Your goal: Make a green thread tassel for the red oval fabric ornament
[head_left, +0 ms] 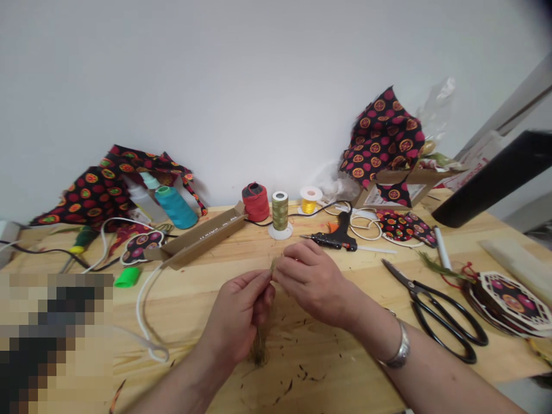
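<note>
My left hand (241,305) is closed in a pinch around a bundle of olive-green threads that looks like a tassel (259,349). Its loose strands hang below my fingers over the table. Fingertip to fingertip with it, my right hand (313,282) also pinches at the top of the bundle, where a bit of green shows between the hands. Most of the bundle's upper part is hidden by my fingers. Behind my hands stands a spool of olive-green thread (280,211). A black hot glue gun (338,233) lies just beyond my right hand.
Black-handled scissors (448,316) lie at right, beside stacked patterned octagonal pieces (515,302). Red thread (255,202), yellow thread (309,204) and a blue cone of thread (176,207) line the back. An open cardboard tray (202,236) and a white cable (140,307) occupy the left.
</note>
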Action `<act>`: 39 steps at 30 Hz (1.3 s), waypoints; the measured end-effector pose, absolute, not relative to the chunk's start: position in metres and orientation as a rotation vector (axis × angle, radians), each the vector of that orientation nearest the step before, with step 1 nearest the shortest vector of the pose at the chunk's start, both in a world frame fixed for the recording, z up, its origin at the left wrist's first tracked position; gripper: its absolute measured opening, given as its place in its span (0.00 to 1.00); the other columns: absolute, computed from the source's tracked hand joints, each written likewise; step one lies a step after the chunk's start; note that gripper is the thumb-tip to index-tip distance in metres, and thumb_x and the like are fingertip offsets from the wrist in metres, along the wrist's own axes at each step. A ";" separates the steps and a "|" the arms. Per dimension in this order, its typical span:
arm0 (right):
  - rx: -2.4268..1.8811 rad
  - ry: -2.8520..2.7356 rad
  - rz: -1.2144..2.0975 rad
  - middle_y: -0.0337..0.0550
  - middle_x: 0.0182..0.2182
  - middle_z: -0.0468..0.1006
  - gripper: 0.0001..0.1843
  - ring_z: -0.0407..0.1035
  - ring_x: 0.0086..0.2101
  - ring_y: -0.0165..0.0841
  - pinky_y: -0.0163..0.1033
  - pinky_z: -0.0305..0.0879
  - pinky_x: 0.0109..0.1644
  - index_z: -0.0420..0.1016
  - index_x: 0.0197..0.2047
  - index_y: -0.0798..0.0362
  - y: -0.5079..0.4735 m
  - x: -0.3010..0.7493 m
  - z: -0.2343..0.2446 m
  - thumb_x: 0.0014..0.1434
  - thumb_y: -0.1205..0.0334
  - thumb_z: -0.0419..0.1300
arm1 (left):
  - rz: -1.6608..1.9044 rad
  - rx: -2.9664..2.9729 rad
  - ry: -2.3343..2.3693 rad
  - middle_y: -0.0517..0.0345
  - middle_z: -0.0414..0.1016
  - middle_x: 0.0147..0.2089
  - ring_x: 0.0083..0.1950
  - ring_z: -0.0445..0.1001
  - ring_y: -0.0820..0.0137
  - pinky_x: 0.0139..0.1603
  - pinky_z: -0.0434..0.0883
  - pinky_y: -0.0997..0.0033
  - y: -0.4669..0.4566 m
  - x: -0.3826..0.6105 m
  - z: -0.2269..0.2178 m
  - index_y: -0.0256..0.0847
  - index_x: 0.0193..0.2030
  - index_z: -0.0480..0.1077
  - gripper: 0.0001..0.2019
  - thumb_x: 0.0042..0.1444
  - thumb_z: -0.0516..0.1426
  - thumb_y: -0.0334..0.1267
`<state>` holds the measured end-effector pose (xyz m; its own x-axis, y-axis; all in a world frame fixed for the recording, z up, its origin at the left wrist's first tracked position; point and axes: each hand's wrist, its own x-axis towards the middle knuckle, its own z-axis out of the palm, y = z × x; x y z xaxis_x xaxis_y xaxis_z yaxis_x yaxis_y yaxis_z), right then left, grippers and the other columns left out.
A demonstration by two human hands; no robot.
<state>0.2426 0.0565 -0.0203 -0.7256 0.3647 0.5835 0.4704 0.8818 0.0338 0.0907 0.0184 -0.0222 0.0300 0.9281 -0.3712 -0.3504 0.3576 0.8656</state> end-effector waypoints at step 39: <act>-0.638 -2.278 0.074 0.45 0.29 0.75 0.12 0.60 0.35 0.34 0.41 0.61 0.39 0.75 0.29 0.58 0.060 0.240 -0.025 0.62 0.69 0.53 | 1.102 0.659 1.153 0.65 0.63 0.16 0.16 0.47 0.82 0.16 0.44 0.82 0.018 0.089 -0.021 0.35 0.22 0.72 0.09 0.48 0.61 0.38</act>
